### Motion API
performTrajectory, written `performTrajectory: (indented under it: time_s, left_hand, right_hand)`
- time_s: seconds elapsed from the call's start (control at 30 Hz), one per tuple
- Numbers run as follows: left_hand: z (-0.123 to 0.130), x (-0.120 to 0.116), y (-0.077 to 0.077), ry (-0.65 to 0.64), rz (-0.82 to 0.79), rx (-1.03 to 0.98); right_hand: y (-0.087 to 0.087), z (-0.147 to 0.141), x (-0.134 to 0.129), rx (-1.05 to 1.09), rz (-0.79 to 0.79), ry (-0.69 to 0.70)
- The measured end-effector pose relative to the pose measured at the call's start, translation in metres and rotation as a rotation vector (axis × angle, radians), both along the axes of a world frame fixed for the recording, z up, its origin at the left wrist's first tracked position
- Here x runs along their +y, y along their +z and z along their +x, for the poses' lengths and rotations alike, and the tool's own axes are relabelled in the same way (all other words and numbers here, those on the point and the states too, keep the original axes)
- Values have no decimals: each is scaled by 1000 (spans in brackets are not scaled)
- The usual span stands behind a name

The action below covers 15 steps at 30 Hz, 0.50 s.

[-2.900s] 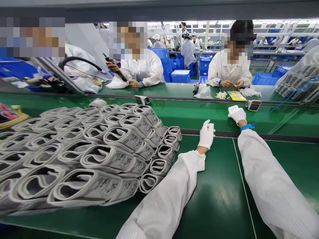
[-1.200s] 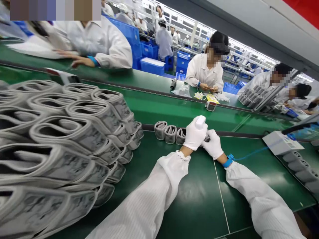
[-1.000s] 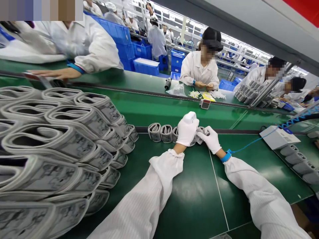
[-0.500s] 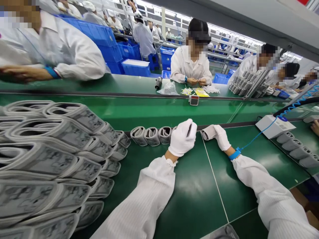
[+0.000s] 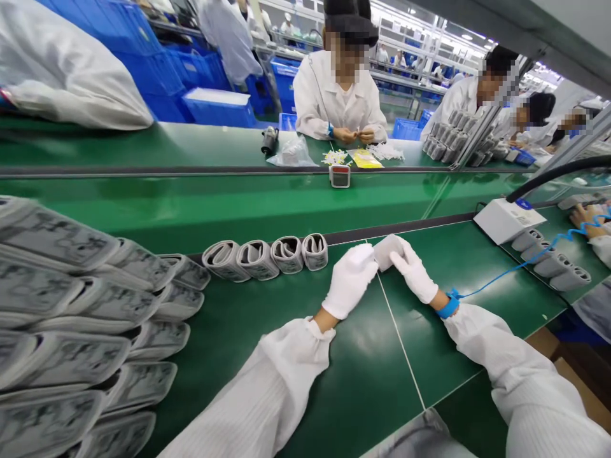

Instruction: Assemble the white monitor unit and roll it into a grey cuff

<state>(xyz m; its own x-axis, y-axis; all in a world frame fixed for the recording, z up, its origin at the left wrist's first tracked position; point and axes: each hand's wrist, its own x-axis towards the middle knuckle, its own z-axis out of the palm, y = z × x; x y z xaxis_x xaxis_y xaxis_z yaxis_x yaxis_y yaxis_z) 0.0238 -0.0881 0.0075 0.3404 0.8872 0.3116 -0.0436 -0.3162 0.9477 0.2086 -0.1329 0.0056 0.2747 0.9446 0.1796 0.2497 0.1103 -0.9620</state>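
Between my gloved hands is a rolled grey fabric cuff [image 5: 384,250], near the back edge of the green table. My right hand [image 5: 414,273] grips its right side, thumb in front and fingers behind. My left hand [image 5: 351,280] is closed at the cuff's left end; its fingertips are partly hidden. Just left of that hand, several similar rolled cuffs [image 5: 258,259] stand in a row with their open ends showing. A large stack of printed grey cuffs [image 5: 86,305] fills the left side. A blue wrist strap [image 5: 449,305] with a coiled cord circles my right wrist.
A white box [image 5: 508,219] with a black hose stands to the right, beside more rolled cuffs [image 5: 548,257]. Beyond the green channel, a person in white [image 5: 341,95] handles small parts. A small device with a red-and-grey face [image 5: 340,177] sits at that ledge. Grey material [image 5: 420,439] lies at the front edge.
My left hand has moved from the row's right end to the cuff in my right hand, exposing the row's last cuff. The camera view has shifted, carrying the stack leftward.
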Motion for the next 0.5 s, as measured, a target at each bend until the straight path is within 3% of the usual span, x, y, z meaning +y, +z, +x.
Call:
performTrajectory:
  time_s: [0.07, 0.13, 0.2, 0.33, 0.43, 0.5]
  left_hand:
    - [-3, 6, 2, -150, -296, -128]
    - [-5, 10, 3, -233, -459, -234]
    - [-7, 12, 5, -279, -505, -276]
    - [-9, 14, 6, -450, -530, -281]
    - [-10, 15, 4, -493, -552, -363]
    - [-11, 17, 4, -473, -596, -435]
  right_hand:
    - [-1, 2, -2, -132, -6, 41]
    - [-2, 1, -5, -219, -18, 76]
    - [-2, -2, -7, -328, -11, 34]
    - [-4, -9, -7, -459, 20, -189]
    - [-4, -6, -4, -317, -3, -216]
    - [-1, -1, -1, -40, -6, -163]
